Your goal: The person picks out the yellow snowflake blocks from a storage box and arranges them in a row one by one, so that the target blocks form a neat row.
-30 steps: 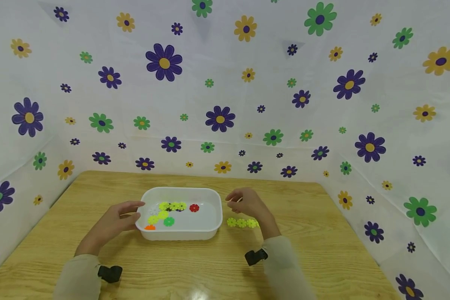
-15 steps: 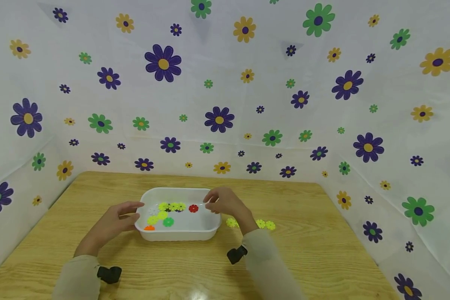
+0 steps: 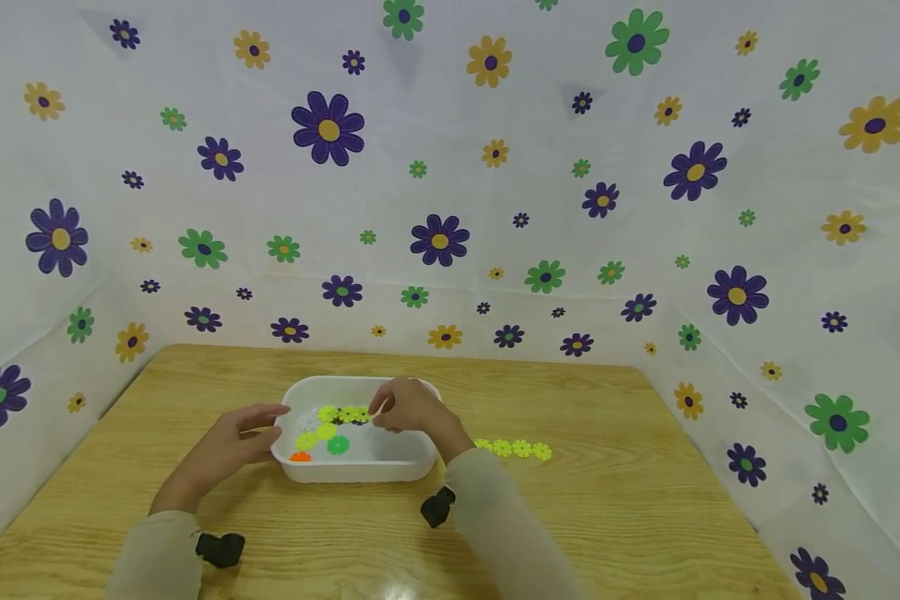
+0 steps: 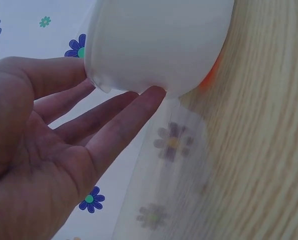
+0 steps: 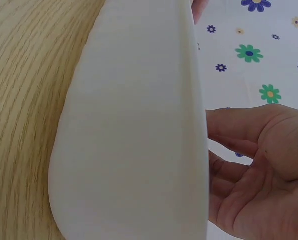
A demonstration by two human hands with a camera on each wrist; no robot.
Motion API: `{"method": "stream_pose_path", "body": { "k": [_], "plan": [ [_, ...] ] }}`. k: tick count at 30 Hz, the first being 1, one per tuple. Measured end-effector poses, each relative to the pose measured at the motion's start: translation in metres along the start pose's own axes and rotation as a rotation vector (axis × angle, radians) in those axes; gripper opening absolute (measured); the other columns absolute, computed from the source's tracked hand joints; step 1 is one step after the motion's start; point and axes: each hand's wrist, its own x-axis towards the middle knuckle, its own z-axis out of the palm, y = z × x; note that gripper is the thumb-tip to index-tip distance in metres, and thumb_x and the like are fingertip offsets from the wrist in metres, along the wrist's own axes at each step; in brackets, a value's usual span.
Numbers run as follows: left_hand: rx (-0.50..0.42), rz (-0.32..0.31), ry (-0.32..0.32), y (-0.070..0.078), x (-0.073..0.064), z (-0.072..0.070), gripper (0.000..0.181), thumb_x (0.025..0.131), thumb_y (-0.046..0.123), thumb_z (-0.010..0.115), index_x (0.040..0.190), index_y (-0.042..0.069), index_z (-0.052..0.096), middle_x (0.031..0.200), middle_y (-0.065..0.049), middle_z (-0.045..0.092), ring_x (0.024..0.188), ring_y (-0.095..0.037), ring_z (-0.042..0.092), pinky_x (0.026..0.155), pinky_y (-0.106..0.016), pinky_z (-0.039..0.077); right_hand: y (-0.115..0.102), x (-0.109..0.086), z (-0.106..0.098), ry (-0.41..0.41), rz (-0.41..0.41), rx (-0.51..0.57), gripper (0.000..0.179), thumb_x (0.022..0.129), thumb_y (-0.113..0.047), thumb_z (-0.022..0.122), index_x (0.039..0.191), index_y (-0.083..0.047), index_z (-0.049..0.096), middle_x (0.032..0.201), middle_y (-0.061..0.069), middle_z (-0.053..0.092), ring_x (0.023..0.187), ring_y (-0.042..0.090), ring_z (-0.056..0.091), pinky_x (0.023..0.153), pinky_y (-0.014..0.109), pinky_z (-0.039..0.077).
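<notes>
An orange piece (image 3: 300,457) lies at the near left corner of the white tray (image 3: 356,472); beyond the tray's right edge runs a row of yellow flower pieces (image 3: 522,449). The left hand (image 3: 232,437), fingers extended and apart, touches the tray's left edge. Farther in, the right hand (image 3: 411,408) reaches beside the yellow pieces in the tray (image 3: 350,414); whether it pinches anything, I cannot tell. Picking a piece seems the step, calling for a fingertip pinch. Since the earlier frame it has come in from the right edge, hiding the red piece.

Looks like a little screened-off recording nook tbh, can't tell in what kind of building, with white sheeting printed with purple, green and yellow-orange flowers (image 3: 420,108) around three sides of a yellowish wood-grain table (image 3: 630,500) and small black wrist cameras (image 3: 221,549).
</notes>
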Motion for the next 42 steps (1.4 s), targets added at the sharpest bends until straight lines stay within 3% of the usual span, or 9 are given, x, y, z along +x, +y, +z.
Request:
{"method": "stream_pose_path", "body": {
  "k": [14,23,42],
  "plan": [
    [-0.001,-0.012,0.004,0.0,0.0,-0.001,0.056,0.105,0.028,0.061,0.151,-0.001,0.046,0.153,-0.035,0.044,0.13,-0.047,0.06,0.09,-0.035,0.065,-0.03,0.025,0.036,-0.072,-0.018,-0.049,0.014,0.089,-0.007,0.078,0.103,-0.007,0.079,0.097,0.005,0.075,0.074,0.01,0.062,0.063,0.019,0.057],
    [-0.012,0.01,-0.011,-0.002,0.0,-0.001,0.055,0.105,0.025,0.061,0.151,-0.001,0.045,0.154,-0.035,0.043,0.129,-0.047,0.061,0.09,-0.035,0.065,-0.042,0.038,0.058,-0.053,-0.094,-0.177,0.014,0.087,-0.01,0.082,0.101,-0.01,0.08,0.089,-0.001,0.074,0.077,0.006,0.056,0.071,0.014,0.048],
    [-0.011,0.036,-0.017,0.0,0.0,-0.002,0.054,0.105,0.023,0.061,0.15,-0.002,0.046,0.153,-0.036,0.044,0.128,-0.049,0.061,0.089,-0.035,0.065,-0.054,0.054,0.083,-0.043,-0.073,-0.191,0.024,0.084,-0.009,0.085,0.107,-0.013,0.079,0.106,-0.002,0.076,0.09,0.005,0.06,0.092,0.015,0.053]
  ]
}}
